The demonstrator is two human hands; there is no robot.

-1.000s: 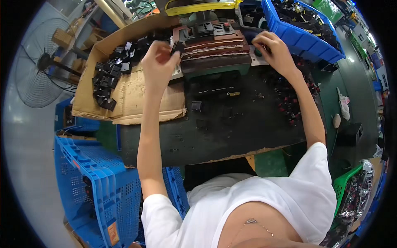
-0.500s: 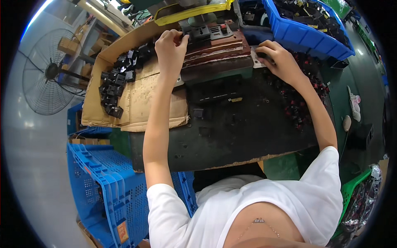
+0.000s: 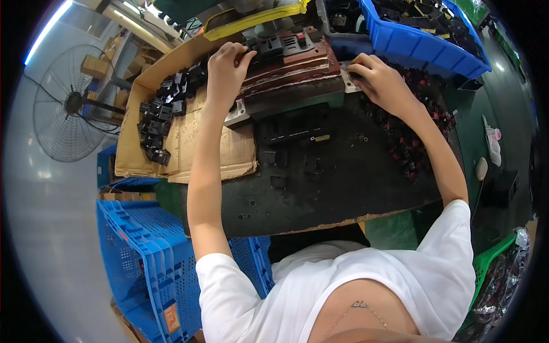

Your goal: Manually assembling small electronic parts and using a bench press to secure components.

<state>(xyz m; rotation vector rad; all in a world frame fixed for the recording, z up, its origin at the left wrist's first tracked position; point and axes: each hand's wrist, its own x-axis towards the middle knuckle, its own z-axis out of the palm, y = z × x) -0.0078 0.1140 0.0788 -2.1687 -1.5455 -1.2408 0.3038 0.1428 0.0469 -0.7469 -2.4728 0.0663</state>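
Observation:
My left hand (image 3: 227, 71) is raised beside the left end of a metal fixture (image 3: 289, 46) holding black parts and a small red piece. Its thumb and fingers are drawn together; whatever lies between them is too dark to make out. The fixture rests on a layered brown block (image 3: 291, 73) under a yellow-edged press head (image 3: 257, 20). My right hand (image 3: 382, 83) hovers with loosely bent, parted fingers over a pale button box (image 3: 349, 83) at the block's right side, partly covering it. Another pale box (image 3: 237, 114) sits below my left wrist.
A cardboard tray (image 3: 229, 151) at left carries several black housings (image 3: 157, 128). Small red and black pieces (image 3: 414, 137) pile at right, below a blue bin (image 3: 426, 48). Loose black parts (image 3: 278, 182) lie on the dark bench (image 3: 337, 197). A blue crate (image 3: 171, 268) stands lower left.
My left hand and forearm have shifted a little left, away from the fixture. My right hand's fingers have changed their bend over the button box. The view has shifted slightly.

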